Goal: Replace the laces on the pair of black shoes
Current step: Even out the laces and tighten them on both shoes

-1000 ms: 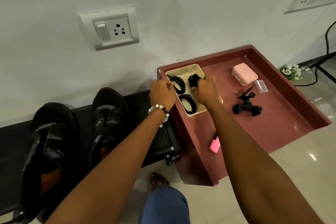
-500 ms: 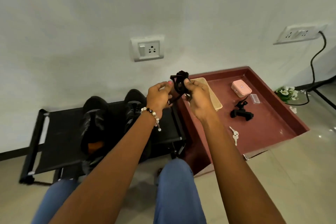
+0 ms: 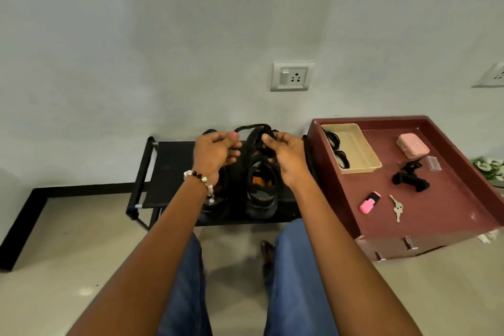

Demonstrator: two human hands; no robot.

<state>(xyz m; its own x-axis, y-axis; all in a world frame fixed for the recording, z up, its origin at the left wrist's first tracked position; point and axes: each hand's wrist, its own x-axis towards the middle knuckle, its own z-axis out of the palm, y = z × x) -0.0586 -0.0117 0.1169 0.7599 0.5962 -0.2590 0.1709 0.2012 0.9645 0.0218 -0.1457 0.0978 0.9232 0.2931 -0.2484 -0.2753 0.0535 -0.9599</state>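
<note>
Two black shoes stand on a low black rack (image 3: 169, 172); the right shoe (image 3: 260, 196) shows an orange insole, the left shoe (image 3: 221, 199) is mostly hidden behind my left wrist. I hold a coiled black lace (image 3: 255, 133) above the shoes. My right hand (image 3: 286, 155) grips the bundle between thumb and fingers. My left hand (image 3: 215, 153) pinches a loose strand that loops over to the bundle. Two more coiled black laces (image 3: 336, 148) lie in a beige tray (image 3: 360, 150).
The beige tray sits on a maroon table (image 3: 436, 213) to the right, with a pink case (image 3: 411, 144), a black clamp (image 3: 411, 181), a pink highlighter (image 3: 369, 202), keys (image 3: 396, 207) and a small clear box (image 3: 433, 163). A wall socket (image 3: 291, 76) is behind. My knees are below.
Both hands lifted a lace bundle out of the beige tray and carried it left over the shoes. The view pulled back and a strand now stretches between the hands.
</note>
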